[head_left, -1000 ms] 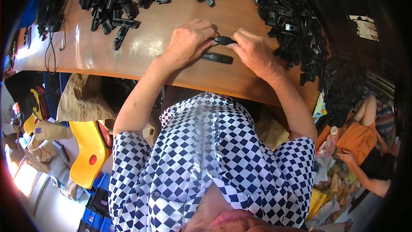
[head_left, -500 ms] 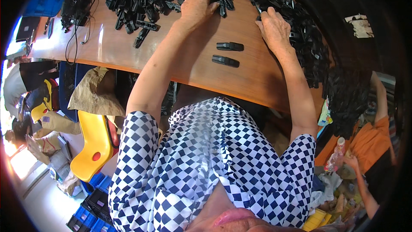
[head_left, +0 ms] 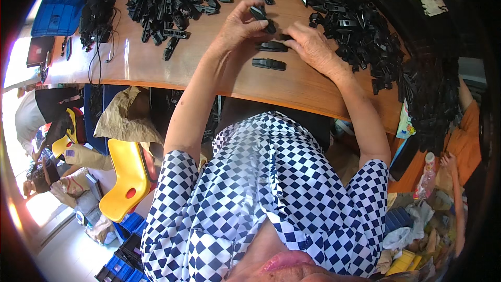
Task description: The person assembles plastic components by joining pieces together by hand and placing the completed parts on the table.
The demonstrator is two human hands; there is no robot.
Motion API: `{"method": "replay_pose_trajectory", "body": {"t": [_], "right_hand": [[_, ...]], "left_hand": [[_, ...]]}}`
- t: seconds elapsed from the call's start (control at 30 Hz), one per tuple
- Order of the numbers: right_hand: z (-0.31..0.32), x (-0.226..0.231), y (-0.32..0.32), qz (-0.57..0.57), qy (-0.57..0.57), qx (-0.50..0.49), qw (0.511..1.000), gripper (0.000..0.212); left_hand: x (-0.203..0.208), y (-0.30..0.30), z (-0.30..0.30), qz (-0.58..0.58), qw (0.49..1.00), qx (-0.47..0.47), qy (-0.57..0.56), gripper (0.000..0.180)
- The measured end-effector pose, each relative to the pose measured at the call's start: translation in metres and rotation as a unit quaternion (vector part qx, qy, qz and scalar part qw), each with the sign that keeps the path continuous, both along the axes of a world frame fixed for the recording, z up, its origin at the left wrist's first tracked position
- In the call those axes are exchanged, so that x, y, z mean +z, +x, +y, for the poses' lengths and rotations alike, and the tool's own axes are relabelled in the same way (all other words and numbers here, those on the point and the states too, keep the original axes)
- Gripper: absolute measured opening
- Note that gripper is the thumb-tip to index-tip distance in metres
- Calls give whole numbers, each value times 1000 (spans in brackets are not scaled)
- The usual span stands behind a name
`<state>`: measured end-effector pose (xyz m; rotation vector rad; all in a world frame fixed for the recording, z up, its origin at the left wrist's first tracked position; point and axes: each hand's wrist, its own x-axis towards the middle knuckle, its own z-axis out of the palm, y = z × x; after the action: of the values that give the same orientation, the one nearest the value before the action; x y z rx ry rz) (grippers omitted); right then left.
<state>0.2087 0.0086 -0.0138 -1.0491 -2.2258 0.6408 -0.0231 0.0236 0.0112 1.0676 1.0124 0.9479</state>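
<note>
My left hand (head_left: 241,30) is closed, pinching a black plastic part (head_left: 258,14) between thumb and fingers, a little above the wooden table. To its right, my right hand (head_left: 314,51) has its fingers drawn together. A small black piece (head_left: 284,37) shows at its fingertips, partly hidden by them. Just below those fingertips lies a long black plastic part (head_left: 272,46). A similar part (head_left: 269,64) lies nearer to me, roughly parallel to it.
A heap of black parts (head_left: 162,0) covers the table's far left, and another heap (head_left: 347,23) runs down its right side. Cables (head_left: 97,55) hang over the left edge. A yellow chair (head_left: 125,177) stands below left. Another person's arm (head_left: 457,198) is at the far right.
My left hand has drawn back from the far heap with a black part. My right hand has moved left from the right heap toward the two parts on the table.
</note>
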Motion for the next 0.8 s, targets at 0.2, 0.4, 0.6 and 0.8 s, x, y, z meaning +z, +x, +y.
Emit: {"method": "replay_pose_trajectory", "body": {"t": [0.2,0.4,0.6,0.8], "right_hand": [[-13,5,8,-37,-34,39,998,22],[-6,10,8,-55,30,-40,997,21],[-4,21,3,-163,-1,-13,987,19],[-6,28,-3,-150,-7,4,989,21]], "left_hand": [[-3,3,-13,235,968,-86,-8,30],[-6,-11,-7,444,837,-107,301,27],[-9,-13,-9,440,829,-128,321,23],[-6,-10,-13,398,839,-135,345,21]]}}
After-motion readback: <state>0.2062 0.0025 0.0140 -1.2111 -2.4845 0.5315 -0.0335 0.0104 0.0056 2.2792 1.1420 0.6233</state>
